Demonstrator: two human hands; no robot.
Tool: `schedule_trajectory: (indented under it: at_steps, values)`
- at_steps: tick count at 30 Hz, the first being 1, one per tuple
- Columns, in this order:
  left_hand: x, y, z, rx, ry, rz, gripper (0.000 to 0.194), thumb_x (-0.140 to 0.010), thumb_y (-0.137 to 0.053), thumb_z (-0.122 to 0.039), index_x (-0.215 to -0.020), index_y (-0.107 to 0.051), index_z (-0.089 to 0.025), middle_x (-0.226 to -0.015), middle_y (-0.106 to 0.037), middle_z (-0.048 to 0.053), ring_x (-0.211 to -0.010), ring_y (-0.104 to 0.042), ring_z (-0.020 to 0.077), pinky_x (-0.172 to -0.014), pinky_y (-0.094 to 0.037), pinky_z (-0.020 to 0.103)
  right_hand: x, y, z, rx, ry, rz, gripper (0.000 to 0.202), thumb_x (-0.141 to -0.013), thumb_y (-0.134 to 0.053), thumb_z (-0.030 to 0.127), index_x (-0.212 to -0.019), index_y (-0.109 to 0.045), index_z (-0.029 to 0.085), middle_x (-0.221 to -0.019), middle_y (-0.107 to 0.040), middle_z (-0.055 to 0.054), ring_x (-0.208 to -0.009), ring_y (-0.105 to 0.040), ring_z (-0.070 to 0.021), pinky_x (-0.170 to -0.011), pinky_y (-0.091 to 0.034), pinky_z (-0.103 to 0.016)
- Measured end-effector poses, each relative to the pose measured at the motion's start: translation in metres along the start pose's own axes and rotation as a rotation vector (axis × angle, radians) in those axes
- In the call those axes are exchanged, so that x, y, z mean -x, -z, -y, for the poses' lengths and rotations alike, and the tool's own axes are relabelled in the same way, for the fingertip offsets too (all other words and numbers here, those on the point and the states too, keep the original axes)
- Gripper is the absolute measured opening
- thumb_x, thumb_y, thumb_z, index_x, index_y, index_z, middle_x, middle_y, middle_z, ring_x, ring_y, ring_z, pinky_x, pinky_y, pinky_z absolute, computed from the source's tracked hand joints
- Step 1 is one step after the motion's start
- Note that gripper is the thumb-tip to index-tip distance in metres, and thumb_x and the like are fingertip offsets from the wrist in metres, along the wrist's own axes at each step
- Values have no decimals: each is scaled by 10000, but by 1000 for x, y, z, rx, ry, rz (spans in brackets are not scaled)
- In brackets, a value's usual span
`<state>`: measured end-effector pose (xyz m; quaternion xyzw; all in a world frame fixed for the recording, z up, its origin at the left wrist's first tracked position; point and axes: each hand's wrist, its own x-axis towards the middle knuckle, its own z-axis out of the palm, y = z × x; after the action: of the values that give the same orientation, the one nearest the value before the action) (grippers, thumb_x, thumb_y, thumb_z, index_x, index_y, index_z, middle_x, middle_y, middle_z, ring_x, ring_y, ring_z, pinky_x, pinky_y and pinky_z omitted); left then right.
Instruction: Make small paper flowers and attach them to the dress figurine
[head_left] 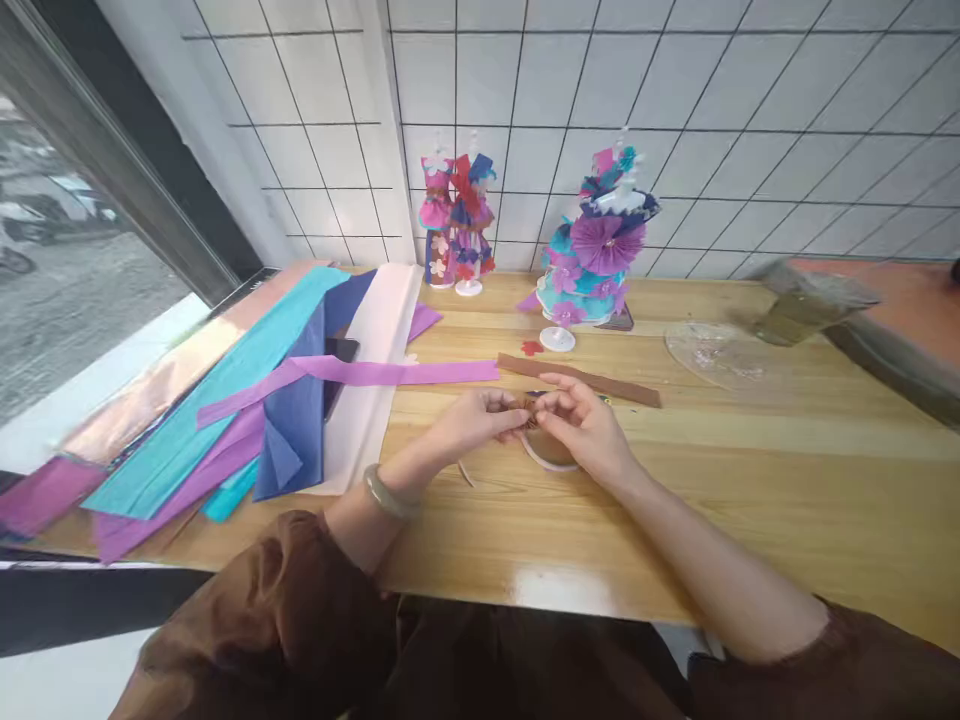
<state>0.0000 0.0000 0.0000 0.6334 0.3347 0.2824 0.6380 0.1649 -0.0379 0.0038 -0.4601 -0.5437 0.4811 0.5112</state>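
Near the middle of the wooden table, my left hand [484, 418] and my right hand [589, 425] meet around a small gathered piece of brown paper [529, 408]. Both hands pinch it between thumb and fingers. Under and beside them lies a round tape roll [551, 464], partly covered by my right hand. Just beyond the hands, a flat brown paper strip [615, 385] meets the end of a long purple strip [420, 373]. A thin pale strip [466, 473] rests on the table below my left hand.
Colored paper sheets [217, 390] and a dark phone [339, 372] are at the left. Paper-decorated figures [457, 225] and a larger one [596, 255] stand by the tiled wall. A clear plate [716, 355] and a glass [802, 315] sit at the right.
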Motion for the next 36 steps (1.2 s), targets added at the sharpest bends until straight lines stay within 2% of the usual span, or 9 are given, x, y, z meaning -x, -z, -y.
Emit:
schedule_trajectory:
  at_steps: [9, 17, 22, 36]
  values:
    - [-1, -1, -2, 4, -27, -53, 311, -720, -561, -387, -799, -602, -90, -758, -621, 74, -620, -561, 98, -634, -453, 249, 0, -1, 3, 9, 33, -51, 459, -660, -626, 219, -1086, -453, 218, -703, -567, 26, -700, -546, -117, -742, -433, -296]
    - [0, 0, -3, 38, -28, -32, 293, -719, -565, -374, -803, -606, -96, -754, -619, 64, -631, -563, 96, -643, -453, 245, 1, 1, 4, -58, -5, -41, 434, -679, -614, 228, -1085, -461, 215, -747, -580, 12, -730, -551, -121, -771, -419, -307]
    - [1, -2, -3, 33, -30, 3, 287, -713, -572, -371, -816, -612, -106, -757, -615, 52, -647, -563, 93, -643, -451, 233, 1, 1, 5, -55, -11, -19, 419, -687, -612, 237, -1079, -465, 219, -763, -573, 7, -735, -548, -124, -748, -434, -302]
    - [2, -4, -5, 15, -25, -39, 291, -690, -595, -379, -784, -609, -103, -720, -625, 50, -644, -570, 98, -629, -450, 226, 1, -1, 3, -22, 16, -44, 443, -677, -627, 249, -1088, -464, 221, -697, -562, 30, -675, -541, -116, -715, -429, -290]
